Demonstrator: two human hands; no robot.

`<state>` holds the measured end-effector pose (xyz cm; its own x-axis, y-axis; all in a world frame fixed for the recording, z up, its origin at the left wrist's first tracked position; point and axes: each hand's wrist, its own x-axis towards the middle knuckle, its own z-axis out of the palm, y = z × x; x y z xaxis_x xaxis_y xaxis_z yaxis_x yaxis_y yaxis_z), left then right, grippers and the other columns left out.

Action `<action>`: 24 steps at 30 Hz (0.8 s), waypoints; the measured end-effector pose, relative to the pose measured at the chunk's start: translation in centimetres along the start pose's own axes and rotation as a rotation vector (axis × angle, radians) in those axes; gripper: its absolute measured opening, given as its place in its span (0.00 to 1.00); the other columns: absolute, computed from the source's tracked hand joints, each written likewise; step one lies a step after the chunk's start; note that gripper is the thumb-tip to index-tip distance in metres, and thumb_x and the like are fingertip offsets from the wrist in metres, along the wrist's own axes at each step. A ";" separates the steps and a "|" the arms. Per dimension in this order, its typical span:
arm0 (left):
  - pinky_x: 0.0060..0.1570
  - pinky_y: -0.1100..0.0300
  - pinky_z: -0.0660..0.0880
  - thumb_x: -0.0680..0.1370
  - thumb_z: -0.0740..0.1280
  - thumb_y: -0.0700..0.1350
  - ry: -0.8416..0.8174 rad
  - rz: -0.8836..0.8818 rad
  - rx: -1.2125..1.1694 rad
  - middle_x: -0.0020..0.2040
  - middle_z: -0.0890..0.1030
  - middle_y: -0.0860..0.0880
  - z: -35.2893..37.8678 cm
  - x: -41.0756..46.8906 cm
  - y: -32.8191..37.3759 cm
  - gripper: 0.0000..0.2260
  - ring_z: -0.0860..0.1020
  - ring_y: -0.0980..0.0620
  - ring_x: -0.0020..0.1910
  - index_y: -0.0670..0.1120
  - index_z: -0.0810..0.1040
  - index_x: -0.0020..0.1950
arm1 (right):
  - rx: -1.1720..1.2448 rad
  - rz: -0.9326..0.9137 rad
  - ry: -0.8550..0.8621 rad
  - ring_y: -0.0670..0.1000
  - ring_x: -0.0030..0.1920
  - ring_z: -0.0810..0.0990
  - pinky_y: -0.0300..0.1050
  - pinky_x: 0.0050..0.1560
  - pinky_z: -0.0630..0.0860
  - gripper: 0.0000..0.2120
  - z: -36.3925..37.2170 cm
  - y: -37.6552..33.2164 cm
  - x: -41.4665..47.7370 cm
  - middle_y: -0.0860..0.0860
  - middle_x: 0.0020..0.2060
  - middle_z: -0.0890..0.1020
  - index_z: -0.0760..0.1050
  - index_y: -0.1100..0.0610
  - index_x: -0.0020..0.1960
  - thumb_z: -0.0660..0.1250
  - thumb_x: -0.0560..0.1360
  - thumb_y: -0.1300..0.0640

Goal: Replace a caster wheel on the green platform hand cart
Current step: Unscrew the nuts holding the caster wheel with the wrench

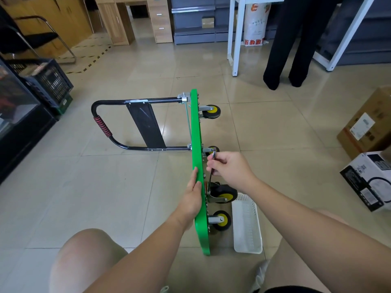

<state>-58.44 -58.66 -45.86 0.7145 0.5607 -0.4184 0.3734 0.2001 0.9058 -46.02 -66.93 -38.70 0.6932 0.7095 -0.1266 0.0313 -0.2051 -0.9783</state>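
Green metal platform hand cart [195, 134] stands on edge on the tiled floor [105, 197]; left hand [193, 197] braces it, grip wide; right hand [229, 168] grips a silver wrench [214, 155] by a black-and-yellow caster wheel [223, 193].

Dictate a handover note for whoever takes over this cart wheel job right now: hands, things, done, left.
Left hand: flat on the green platform, steadying it on edge.
Right hand: grips a wrench, lower end at the mount of the near caster.
Handle lies on the floor, left; white basket sits right of the platform.
Done: platform tipped up, wrench in place.
Left: four casters show mounted; no spare seen, so the swap looks still ahead.
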 end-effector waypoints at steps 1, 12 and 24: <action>0.70 0.44 0.72 0.87 0.50 0.52 0.000 -0.009 -0.011 0.70 0.74 0.56 0.0 -0.1 0.3 0.22 0.75 0.51 0.65 0.74 0.55 0.77 | -0.003 0.012 -0.011 0.49 0.46 0.85 0.52 0.54 0.83 0.07 0.0 0.0 0.5 0.49 0.40 0.86 0.82 0.50 0.46 0.69 0.79 0.61; 0.71 0.45 0.72 0.87 0.50 0.51 0.007 -0.018 -0.039 0.71 0.71 0.56 0.5 -0.6 0.6 0.23 0.75 0.51 0.66 0.75 0.55 0.77 | 0.015 0.098 -0.134 0.48 0.47 0.86 0.50 0.55 0.83 0.08 -0.6 0.5 3.4 0.53 0.49 0.85 0.81 0.58 0.55 0.69 0.79 0.56; 0.77 0.46 0.64 0.87 0.50 0.50 0.020 0.025 -0.018 0.79 0.64 0.56 0.7 -0.9 0.3 0.23 0.67 0.50 0.76 0.77 0.54 0.74 | 0.020 0.140 -0.176 0.49 0.45 0.87 0.49 0.54 0.83 0.09 -0.6 1.1 4.4 0.54 0.49 0.85 0.81 0.60 0.56 0.69 0.79 0.56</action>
<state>-58.54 -59.71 -45.23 0.7115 0.5814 -0.3946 0.3446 0.2006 0.9171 -42.53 -64.46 -40.27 0.5537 0.7821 -0.2859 -0.0716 -0.2973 -0.9521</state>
